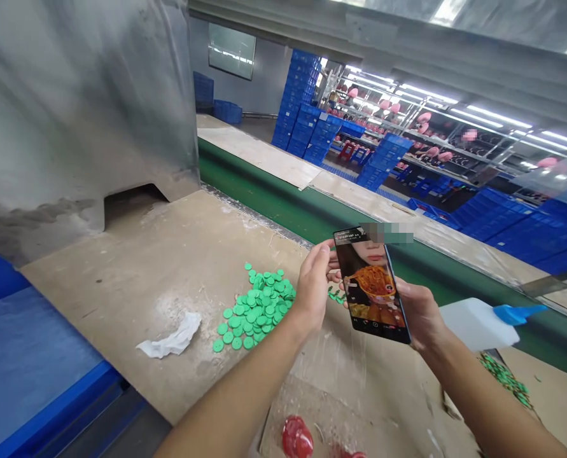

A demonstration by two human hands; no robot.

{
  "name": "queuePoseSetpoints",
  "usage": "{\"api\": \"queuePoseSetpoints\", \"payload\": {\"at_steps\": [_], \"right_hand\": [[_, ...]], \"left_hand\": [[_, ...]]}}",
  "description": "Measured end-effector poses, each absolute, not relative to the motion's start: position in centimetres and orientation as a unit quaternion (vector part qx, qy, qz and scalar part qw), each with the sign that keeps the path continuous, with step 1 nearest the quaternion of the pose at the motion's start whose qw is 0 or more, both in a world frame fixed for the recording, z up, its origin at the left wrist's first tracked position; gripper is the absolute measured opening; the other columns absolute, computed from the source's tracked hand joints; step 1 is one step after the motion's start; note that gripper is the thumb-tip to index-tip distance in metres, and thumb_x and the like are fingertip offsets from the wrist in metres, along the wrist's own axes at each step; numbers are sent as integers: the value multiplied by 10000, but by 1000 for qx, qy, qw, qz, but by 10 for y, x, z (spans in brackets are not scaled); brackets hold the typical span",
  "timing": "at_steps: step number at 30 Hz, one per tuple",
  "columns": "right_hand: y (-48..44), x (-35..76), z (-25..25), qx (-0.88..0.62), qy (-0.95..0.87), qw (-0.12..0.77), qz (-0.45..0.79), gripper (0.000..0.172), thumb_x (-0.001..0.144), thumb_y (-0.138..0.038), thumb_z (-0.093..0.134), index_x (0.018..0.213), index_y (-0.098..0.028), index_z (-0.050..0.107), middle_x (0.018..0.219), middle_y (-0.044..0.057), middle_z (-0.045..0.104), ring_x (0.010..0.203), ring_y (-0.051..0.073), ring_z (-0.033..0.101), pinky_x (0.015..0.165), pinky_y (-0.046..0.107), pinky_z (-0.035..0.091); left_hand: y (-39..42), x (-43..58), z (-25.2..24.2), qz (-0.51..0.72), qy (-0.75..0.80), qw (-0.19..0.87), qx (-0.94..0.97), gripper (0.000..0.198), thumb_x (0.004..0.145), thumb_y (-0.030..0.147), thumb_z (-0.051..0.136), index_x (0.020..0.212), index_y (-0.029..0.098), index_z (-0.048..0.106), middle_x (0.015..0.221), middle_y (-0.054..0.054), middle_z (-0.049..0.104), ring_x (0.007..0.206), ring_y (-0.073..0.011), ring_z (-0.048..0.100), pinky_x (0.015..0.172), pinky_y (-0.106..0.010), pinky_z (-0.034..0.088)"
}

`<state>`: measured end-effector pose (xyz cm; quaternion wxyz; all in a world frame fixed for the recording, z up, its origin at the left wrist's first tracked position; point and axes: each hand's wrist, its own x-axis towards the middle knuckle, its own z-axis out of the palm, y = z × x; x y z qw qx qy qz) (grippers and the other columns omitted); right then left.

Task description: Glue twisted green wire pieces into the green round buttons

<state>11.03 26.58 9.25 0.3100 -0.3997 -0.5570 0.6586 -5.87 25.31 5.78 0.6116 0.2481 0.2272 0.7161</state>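
My left hand (pixel 314 286) and my right hand (pixel 419 315) both grip a black smartphone (pixel 371 286), held upright by its edges with its lit screen facing me. The left hand is at the phone's upper left edge, and the right hand is at its right side. Below the left hand, a heap of small green plastic discs (pixel 257 308) lies on a dusty tan work surface (pixel 135 280). Several more discs sit just behind the phone. A crumpled white cloth (pixel 171 337) lies to the left of the heap.
A white spray bottle with a blue head (pixel 478 324) lies beside my right hand. A red lump (pixel 297 437) sits near my body, and green pieces (pixel 505 380) lie at lower right. A grey metal housing (pixel 73 114) stands at left. A green conveyor belt (pixel 283 203) runs behind, with stacked blue crates (pixel 526 235) beyond.
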Motion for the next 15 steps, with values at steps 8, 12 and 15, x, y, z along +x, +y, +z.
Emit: {"api": "queuePoseSetpoints", "payload": {"at_steps": [8,12,15], "right_hand": [[259,118,91,-436,-523,316,660,598,704,-609,767,1180,-253,710,1167,115,781,1136,394,732,977,546,617],[256,121,89,-446,-534,306,650,646,715,-654,741,1216,-249,707,1167,127,780,1103,403,744,944,545,628],[257,122,89,-450,-561,295,630,668,721,-671,728,1238,-249,698,1179,126,776,1080,397,752,910,536,638]], "left_hand": [[247,-53,57,684,228,644,257,375,919,347,665,1251,189,592,889,-7,663,736,-127,575,698,-244,422],[246,-53,57,678,229,650,254,439,775,169,659,1210,193,603,982,-16,677,771,-124,577,681,-234,412],[246,-52,58,677,239,649,254,494,712,122,646,1199,195,618,1066,-39,690,805,-140,599,685,-249,419]]}}
